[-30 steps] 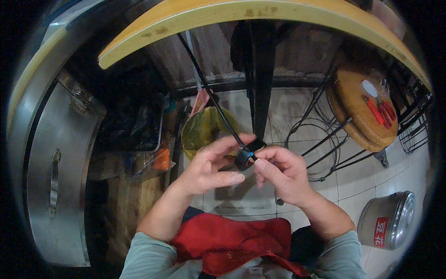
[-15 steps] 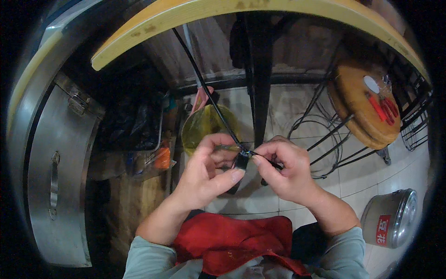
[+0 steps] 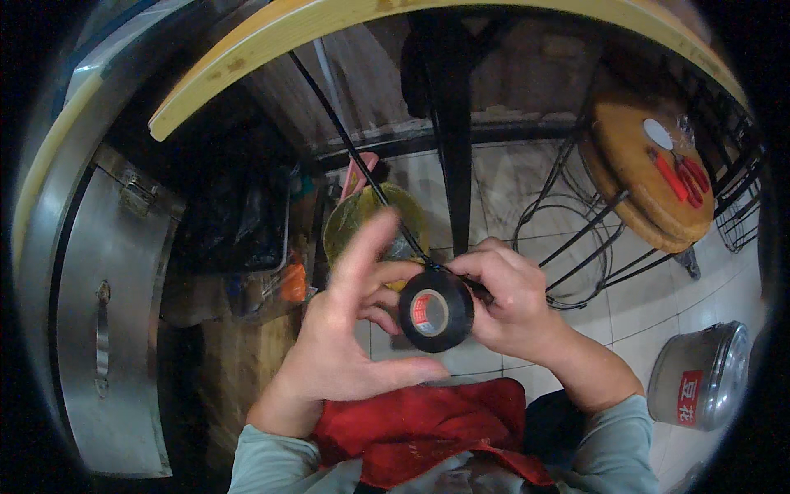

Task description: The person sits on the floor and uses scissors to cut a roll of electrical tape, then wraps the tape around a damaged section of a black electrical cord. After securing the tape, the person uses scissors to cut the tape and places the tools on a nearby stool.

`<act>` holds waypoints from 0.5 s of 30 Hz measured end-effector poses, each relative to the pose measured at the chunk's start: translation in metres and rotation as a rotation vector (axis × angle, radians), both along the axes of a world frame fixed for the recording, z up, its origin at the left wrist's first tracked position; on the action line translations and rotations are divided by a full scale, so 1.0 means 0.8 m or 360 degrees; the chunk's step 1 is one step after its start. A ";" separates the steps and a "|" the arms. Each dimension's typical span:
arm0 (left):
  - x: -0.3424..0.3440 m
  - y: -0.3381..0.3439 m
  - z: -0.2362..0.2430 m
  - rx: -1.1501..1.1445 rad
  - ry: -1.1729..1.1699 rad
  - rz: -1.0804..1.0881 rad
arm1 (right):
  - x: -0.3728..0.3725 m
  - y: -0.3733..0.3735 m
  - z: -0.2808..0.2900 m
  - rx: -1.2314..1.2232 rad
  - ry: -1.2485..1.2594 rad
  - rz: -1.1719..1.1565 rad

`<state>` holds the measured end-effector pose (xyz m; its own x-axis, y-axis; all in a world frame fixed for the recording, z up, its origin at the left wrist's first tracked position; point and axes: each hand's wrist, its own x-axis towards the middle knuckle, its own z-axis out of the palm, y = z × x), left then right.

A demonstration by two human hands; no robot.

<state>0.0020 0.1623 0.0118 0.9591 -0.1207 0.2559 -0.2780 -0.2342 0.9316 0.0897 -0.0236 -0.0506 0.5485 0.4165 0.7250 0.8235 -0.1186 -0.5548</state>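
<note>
A roll of black electrical tape (image 3: 448,325) faces me, its ring turned toward the camera, just below a wrapped joint on a thin black cable (image 3: 337,123) that runs down from the upper left. My left hand (image 3: 333,337) is open to the left of the roll, forefinger raised and blurred, thumb stretched out beneath it and the lower fingers curled near its edge. My right hand (image 3: 514,305) is closed on the cable at the joint, right of the roll and partly behind it.
A yellow-edged tabletop (image 3: 362,25) arches overhead beside a black leg (image 3: 453,189). A steel cabinet (image 3: 123,329) is left; a bucket with a yellow liner (image 3: 346,226) stands below. Stacked stools (image 3: 625,206) holding red-handled tools (image 3: 679,177) and a lidded steel pot (image 3: 699,370) are right.
My left hand has spread its forefinger and thumb apart. The tape roll has swung round to show its hollow middle. My right hand remains at the cable joint.
</note>
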 end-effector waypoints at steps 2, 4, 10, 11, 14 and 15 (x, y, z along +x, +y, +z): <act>0.003 -0.003 0.005 0.0431 -0.0058 -0.0056 | -0.005 0.002 0.005 0.0057 0.0074 0.0007; 0.008 -0.007 -0.002 0.0682 -0.0185 -0.0086 | -0.006 0.003 0.005 0.0098 0.0111 0.0029; -0.002 -0.018 -0.007 0.0399 -0.0208 -0.0017 | 0.002 0.007 -0.001 0.0179 0.0089 0.0241; -0.002 -0.018 -0.007 0.0389 -0.0235 0.0007 | 0.004 0.006 0.004 0.0143 0.0050 0.0250; -0.003 -0.001 -0.015 -0.0029 0.0022 -0.0175 | 0.004 0.003 0.004 0.0109 -0.0045 0.0252; -0.003 0.003 -0.012 -0.0105 0.0119 -0.0187 | 0.004 0.003 0.003 0.0110 -0.0072 0.0248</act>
<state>-0.0006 0.1650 0.0021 0.9561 -0.2185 0.1952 -0.2290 -0.1416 0.9631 0.0927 -0.0211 -0.0481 0.4472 0.4425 0.7773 0.8533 0.0496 -0.5191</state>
